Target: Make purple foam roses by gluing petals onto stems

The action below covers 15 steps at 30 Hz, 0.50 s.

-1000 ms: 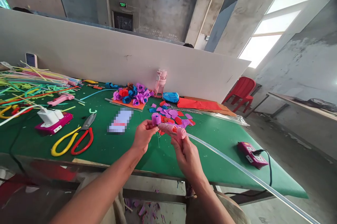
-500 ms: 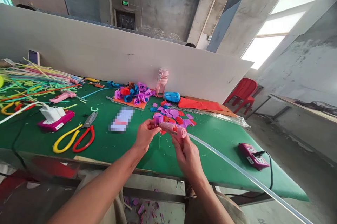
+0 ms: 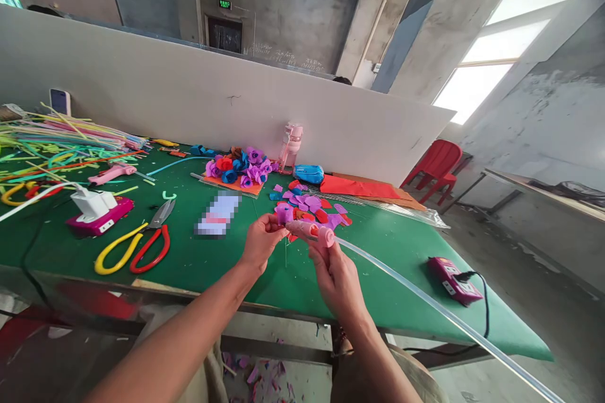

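My right hand [image 3: 338, 277] is wrapped round the handle of a pink glue gun [image 3: 307, 231], a long clear glue stick [image 3: 416, 292] trailing from its back end to the lower right. The gun's front points left, at a purple paper flower [image 3: 283, 212] pinched in the fingers of my left hand [image 3: 262, 242]. Nozzle and flower meet or nearly meet; the exact contact is hidden. Just behind both hands lie loose purple, red and blue paper petals [image 3: 312, 203] on the green table [image 3: 198, 270].
Finished paper flowers [image 3: 246, 166] sit on an orange sheet. Left are scissors [image 3: 158, 226], a power strip with white plugs [image 3: 97, 207], a second glue gun [image 3: 112, 173] and colourful strips [image 3: 85, 132]. A pink bottle [image 3: 292, 144] stands by the partition; another power strip [image 3: 454, 283] is at right.
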Motion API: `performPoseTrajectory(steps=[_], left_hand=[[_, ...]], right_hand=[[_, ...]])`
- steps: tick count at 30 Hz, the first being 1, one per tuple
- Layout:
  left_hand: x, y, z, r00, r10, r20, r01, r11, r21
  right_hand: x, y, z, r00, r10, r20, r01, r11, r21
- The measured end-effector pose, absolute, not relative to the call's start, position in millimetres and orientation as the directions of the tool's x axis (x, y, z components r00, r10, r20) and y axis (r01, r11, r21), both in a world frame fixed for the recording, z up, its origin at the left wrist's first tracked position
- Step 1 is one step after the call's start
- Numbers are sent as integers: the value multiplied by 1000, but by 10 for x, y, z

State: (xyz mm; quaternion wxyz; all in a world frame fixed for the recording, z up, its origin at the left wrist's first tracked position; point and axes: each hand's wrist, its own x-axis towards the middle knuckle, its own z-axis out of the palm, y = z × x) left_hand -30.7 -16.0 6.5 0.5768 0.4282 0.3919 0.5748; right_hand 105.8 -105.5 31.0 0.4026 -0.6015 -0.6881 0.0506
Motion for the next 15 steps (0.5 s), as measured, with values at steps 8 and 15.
performPoseTrajectory(steps=[8, 15], left_hand=[[-302, -166, 78, 38, 999, 38, -331, -23, 943], [-304, -193, 120, 37, 999, 36, -319, -23, 948]], right_hand=[[1062, -1058, 306, 46, 864, 501, 777, 285, -561], [1048, -1054, 318, 33, 863, 505, 790, 287, -542]])
